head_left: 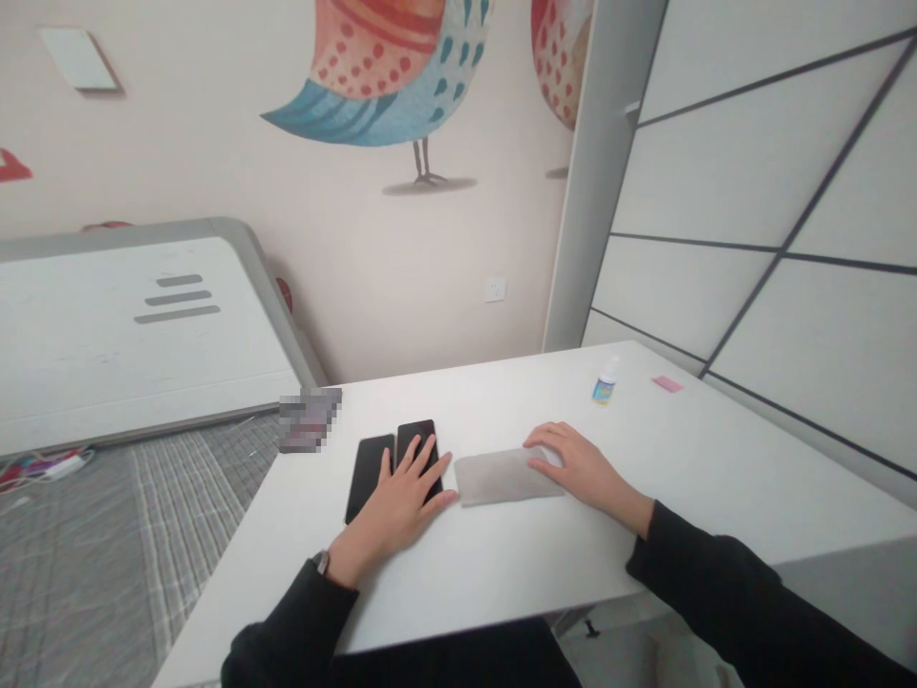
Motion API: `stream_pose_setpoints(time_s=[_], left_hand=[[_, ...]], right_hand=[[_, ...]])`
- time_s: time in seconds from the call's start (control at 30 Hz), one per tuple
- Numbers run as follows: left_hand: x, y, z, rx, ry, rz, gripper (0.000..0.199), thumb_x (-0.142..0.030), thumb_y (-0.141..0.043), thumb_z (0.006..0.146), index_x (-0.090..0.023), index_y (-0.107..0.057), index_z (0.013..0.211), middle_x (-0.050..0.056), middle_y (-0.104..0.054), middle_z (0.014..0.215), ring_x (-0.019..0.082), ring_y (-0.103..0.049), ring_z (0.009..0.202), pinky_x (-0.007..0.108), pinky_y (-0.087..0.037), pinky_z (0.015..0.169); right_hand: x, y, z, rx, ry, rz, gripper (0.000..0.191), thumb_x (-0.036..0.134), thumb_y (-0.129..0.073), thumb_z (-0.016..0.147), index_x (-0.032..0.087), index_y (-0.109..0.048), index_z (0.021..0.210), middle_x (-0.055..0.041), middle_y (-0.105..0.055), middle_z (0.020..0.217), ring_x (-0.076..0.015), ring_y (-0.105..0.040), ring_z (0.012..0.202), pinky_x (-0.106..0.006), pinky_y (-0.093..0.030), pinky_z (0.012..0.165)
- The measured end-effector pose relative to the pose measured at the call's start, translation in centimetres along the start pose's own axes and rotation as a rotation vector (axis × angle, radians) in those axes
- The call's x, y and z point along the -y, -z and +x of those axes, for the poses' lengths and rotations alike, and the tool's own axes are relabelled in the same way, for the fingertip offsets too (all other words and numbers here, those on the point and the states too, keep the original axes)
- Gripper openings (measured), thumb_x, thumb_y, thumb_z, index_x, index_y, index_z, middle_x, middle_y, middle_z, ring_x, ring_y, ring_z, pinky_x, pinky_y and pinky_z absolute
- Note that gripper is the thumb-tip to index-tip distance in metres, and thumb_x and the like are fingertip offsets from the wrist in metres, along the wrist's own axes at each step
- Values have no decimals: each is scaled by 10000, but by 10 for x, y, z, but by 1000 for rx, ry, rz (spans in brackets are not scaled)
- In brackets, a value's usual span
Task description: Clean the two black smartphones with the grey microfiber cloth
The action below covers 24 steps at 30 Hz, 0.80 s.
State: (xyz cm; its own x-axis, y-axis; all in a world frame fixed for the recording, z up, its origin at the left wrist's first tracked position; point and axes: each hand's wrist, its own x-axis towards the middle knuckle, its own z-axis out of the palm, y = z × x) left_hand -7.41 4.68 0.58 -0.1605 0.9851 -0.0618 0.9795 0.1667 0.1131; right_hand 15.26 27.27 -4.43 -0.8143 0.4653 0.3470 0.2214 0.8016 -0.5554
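Note:
My left hand (393,508) lies flat with spread fingers across two black smartphones, which lie face up side by side. The left phone (368,476) sits partly under my palm, and the right phone (416,444) sits under my fingertips. My right hand (582,471) rests on the end of a folded grey cloth (501,476), with its fingers lying slightly apart and not gripping. The cloth lies flat between my hands on a white table (501,411). A dark band shows on my left wrist.
A small dropper bottle (606,382) and a pink sticky note (668,383) lie near the table's far right. A pixelated, unreadable item (309,419) sits at the far left corner. The table's left edge drops to a grey plaid surface (107,545), with a white padded board (143,325) beyond it.

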Motion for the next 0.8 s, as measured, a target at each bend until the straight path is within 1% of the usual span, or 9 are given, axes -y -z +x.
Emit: stream_pose_setpoints(time_s=[0.1, 0.2, 0.3, 0.4, 0.5, 0.57, 0.67, 0.73, 0.8], left_hand=[[-13, 4, 12, -56, -22, -8, 519, -501, -442, 1028, -243, -480, 1476, 126, -306, 1651, 365, -216, 1543, 714, -164, 1195], [-23, 9, 29, -122, -13, -49, 307, -321, -607, 972, -200, -649, 1251, 131, -529, 1504, 348, -403, 1460, 634, -262, 1196], [-24, 13, 44, -130, 16, -93, 157, -282, -698, 905, -168, -711, 1012, 112, -693, 1210, 298, -638, 1188, 477, -463, 1065], [-18, 14, 51, -138, 39, -137, 115, -284, -705, 894, -172, -716, 918, 85, -725, 1049, 260, -692, 1008, 370, -533, 891], [-13, 12, 51, -166, 68, -169, 99, -273, -679, 903, -182, -718, 913, 70, -739, 943, 256, -699, 917, 362, -532, 818], [-13, 12, 51, -190, 63, -187, 107, -264, -683, 897, -182, -719, 955, 72, -744, 940, 267, -696, 919, 376, -533, 819], [-18, 10, 54, -241, -9, -213, 258, -259, -695, 892, -170, -681, 1135, 105, -728, 1136, 291, -657, 1097, 423, -505, 957], [-24, 9, 60, -267, -87, -236, 345, -271, -687, 906, -181, -635, 1235, 104, -692, 1254, 273, -622, 1184, 422, -469, 1038], [-29, 9, 67, -281, -161, -256, 334, -277, -681, 915, -206, -628, 1238, 81, -690, 1263, 246, -619, 1189, 400, -464, 1052]], right_hand=[[-2, -1, 8, 2, -15, 45, 140, 338, -632, 913, 221, -703, 886, -71, -729, 999, -266, -646, 974, -425, -490, 914], [-4, 0, 15, 8, -45, 95, 181, 346, -622, 907, 209, -709, 827, -60, -749, 897, -241, -682, 857, -364, -515, 800], [-2, 4, 18, 2, -70, 119, 217, 373, -634, 901, 211, -731, 795, -50, -766, 832, -238, -697, 781, -345, -510, 732], [4, 8, 16, -34, -73, 134, 229, 396, -654, 896, 232, -747, 765, -43, -779, 844, -254, -705, 808, -371, -505, 777], [9, 10, 13, -102, -83, 176, 222, 420, -662, 891, 248, -771, 802, -53, -793, 933, -278, -718, 894, -417, -510, 865], [11, 10, 13, -149, -87, 219, 238, 445, -670, 881, 245, -778, 810, -71, -792, 1008, -292, -719, 956, -443, -507, 922], [15, 9, 15, -198, -83, 295, 269, 480, -684, 869, 235, -781, 814, -87, -786, 1059, -289, -719, 994, -446, -512, 962], [17, 9, 18, -216, -79, 342, 281, 495, -690, 864, 232, -780, 829, -89, -784, 1054, -281, -720, 996, -438, -520, 964], [20, 11, 21, -224, -72, 380, 293, 507, -692, 861, 227, -769, 823, -89, -782, 1039, -277, -719, 991, -435, -523, 962]])
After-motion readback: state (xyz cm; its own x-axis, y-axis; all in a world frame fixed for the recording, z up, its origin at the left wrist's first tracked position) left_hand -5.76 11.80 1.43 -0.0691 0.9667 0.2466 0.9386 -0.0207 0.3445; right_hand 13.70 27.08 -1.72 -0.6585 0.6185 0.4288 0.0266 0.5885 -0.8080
